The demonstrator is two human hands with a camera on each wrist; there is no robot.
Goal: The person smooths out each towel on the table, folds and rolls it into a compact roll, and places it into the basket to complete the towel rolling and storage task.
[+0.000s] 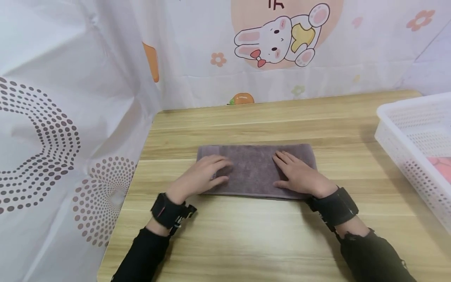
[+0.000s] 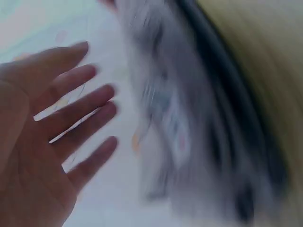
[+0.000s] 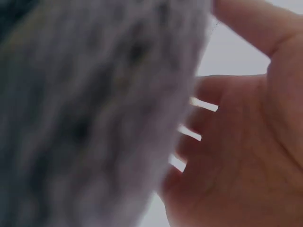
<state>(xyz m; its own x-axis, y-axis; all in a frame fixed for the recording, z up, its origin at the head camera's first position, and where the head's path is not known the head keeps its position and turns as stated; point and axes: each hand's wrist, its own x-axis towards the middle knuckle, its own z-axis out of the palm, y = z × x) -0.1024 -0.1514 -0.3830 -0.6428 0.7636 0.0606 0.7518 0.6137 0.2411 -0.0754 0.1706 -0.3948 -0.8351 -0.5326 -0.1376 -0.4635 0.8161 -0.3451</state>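
A folded mauve-grey towel (image 1: 251,172) lies flat on the wooden table, its long side running left to right. Over its left end is my left hand (image 1: 202,174), fingers loosely extended. The left wrist view shows this hand (image 2: 61,123) apart from the towel (image 2: 161,56), with a gap between them; a pale label-like patch on the cloth is blurred. On the towel's right part rests my right hand (image 1: 299,174), fingers spread. In the right wrist view the blurred towel (image 3: 104,113) hides the fingertips of this hand (image 3: 236,142).
A white perforated plastic basket (image 1: 405,156) stands at the table's right edge, with something pink inside. Behind the wooden table (image 1: 246,235) hangs a white sheet (image 1: 197,35) printed with a rabbit. Dotted white sheeting (image 1: 70,117) borders the left side.
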